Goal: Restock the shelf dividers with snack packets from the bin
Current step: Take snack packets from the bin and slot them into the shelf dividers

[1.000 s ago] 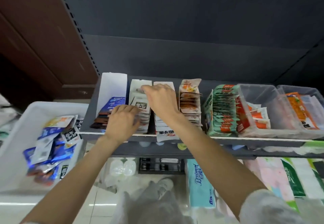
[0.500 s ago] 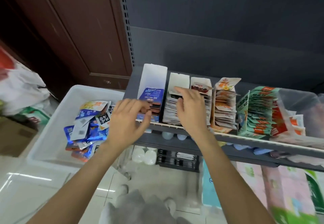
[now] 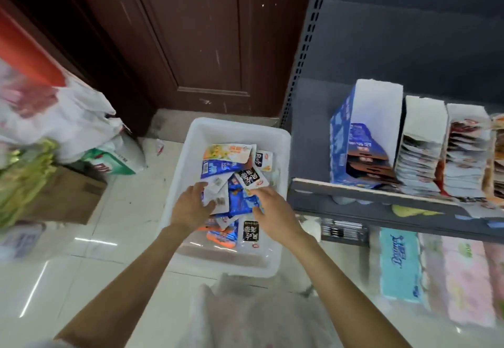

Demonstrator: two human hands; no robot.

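Both hands in the bin (image 3: 188, 140) mid-frame: my left hand (image 3: 191, 207) rests fingers on a white packet (image 3: 218, 195), right hand (image 3: 272, 207) touching a blue packet (image 3: 242, 200), grip unclear. Slippery pile, so I'd probably drop some before reaching the shelf dividers (image 3: 403, 129) at right.

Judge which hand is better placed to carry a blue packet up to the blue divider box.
Right, probably. The right hand touches a blue packet in the bin and is nearer the blue divider box; the left hand lies on white packets.
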